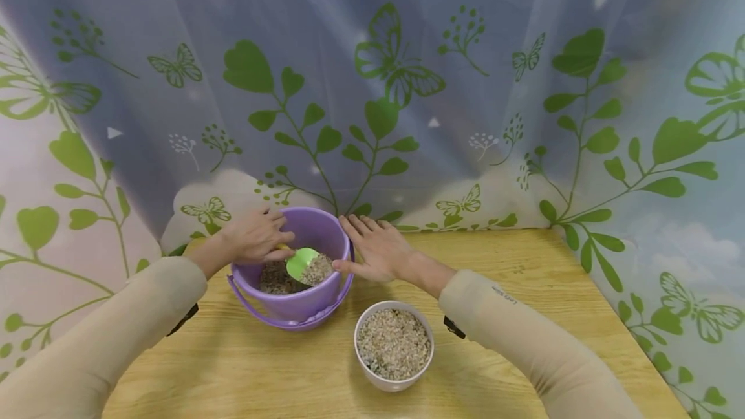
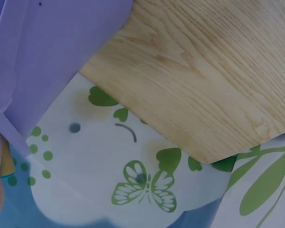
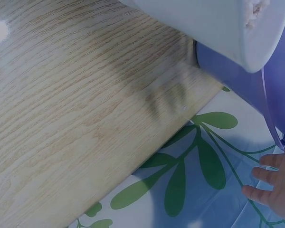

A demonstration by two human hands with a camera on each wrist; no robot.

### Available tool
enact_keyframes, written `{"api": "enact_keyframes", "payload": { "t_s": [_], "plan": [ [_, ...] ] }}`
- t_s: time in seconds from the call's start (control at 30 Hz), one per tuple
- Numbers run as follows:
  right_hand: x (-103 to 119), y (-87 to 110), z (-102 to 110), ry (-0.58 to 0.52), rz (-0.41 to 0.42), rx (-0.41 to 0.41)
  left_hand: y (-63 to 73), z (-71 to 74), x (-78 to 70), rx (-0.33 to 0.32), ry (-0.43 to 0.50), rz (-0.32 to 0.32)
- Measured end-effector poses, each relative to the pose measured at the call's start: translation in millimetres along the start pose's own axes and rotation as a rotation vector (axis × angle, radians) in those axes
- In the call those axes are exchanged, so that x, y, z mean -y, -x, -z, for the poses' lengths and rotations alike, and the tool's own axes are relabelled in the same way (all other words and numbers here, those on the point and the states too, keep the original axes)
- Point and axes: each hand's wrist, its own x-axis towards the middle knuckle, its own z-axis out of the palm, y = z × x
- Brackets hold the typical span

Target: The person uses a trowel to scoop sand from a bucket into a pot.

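Note:
A purple bucket (image 1: 273, 306) stands on the table with loose grainy material inside. My left hand (image 1: 256, 236), above its left side, grips the yellow handle of a small toy shovel (image 1: 299, 262). The shovel's green blade carries a heap of the grains over the bucket's opening. At the bucket's right rim my right hand (image 1: 378, 251) lies with fingers extended and its thumb toward the blade. In the right wrist view some fingers (image 3: 263, 175) show beside the bucket (image 3: 237, 71). A white bowl (image 1: 394, 385) full of the same grains sits in front, to the right.
The wooden table (image 1: 495, 315) meets a printed curtain (image 1: 326, 83) with leaves and butterflies at its back edge. The bucket's purple handle (image 1: 256, 315) hangs down at the front. Long beige sleeves cover both forearms.

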Motion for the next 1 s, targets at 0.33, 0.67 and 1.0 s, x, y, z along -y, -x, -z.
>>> {"api": "enact_keyframes", "payload": {
  "t_s": [0.33, 0.67, 1.0],
  "plan": [
    [1, -0.1, 1, 0.037, 0.006, -0.006, 8.0, 3.3, 5.2, -0.05, 0.008, 0.031],
    [0, -0.2, 1, 0.047, 0.001, -0.004, 19.8, 3.1, 10.5, -0.067, 0.043, 0.096],
    [0, -0.3, 2, 0.06, 0.008, 0.0, 32.7, 3.2, 14.0, -0.079, 0.067, 0.15]
  ]
}}
